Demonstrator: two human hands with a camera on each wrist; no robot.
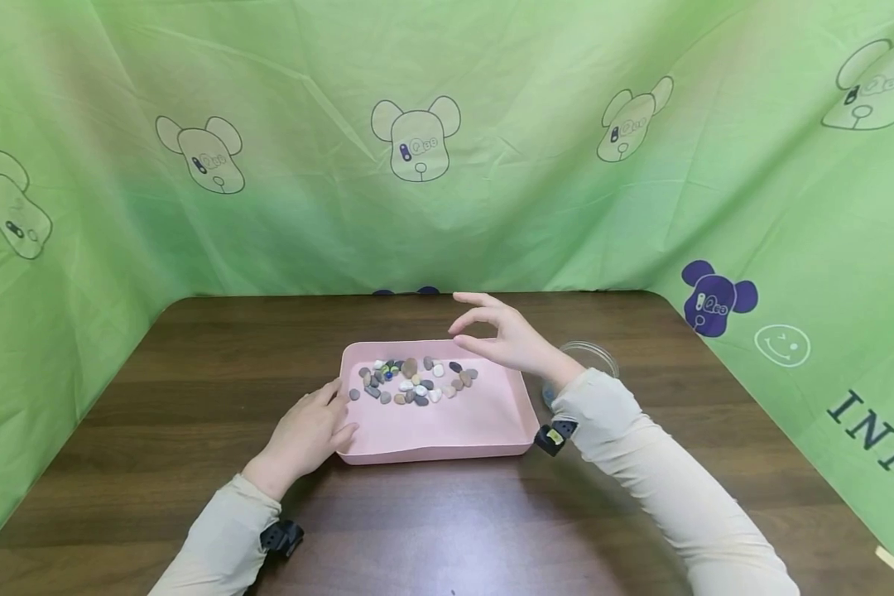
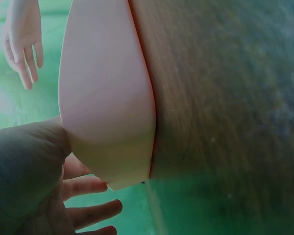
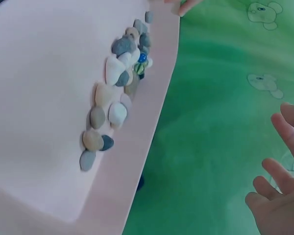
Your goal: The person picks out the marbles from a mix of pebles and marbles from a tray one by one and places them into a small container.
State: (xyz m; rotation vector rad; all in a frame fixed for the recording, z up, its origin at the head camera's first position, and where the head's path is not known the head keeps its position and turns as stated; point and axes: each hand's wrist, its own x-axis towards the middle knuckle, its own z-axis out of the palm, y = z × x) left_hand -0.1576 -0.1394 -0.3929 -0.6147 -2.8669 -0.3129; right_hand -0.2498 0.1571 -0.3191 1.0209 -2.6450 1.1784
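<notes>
A pink tray (image 1: 454, 452) holds many small pebbles (image 3: 93, 139) in white, grey, tan and dark tones, arranged in a curving outline. Among them sit a blue marble (image 3: 142, 58) and a green-striped one (image 3: 139, 68). At the tray's left front corner, my left hand (image 1: 307, 434) holds the wall, thumb over the rim on the inner side and fingers along the outside. Over the back right rim hovers my right hand (image 1: 510, 338), its fingers spread apart from the thumb and nothing between them.
A clear round container (image 1: 592, 354) stands right of the tray, partly hidden behind the right wrist. Beneath everything is a dark wooden table (image 1: 216, 372). A green cloth (image 1: 305, 223) with bear-head prints hangs around the back and sides.
</notes>
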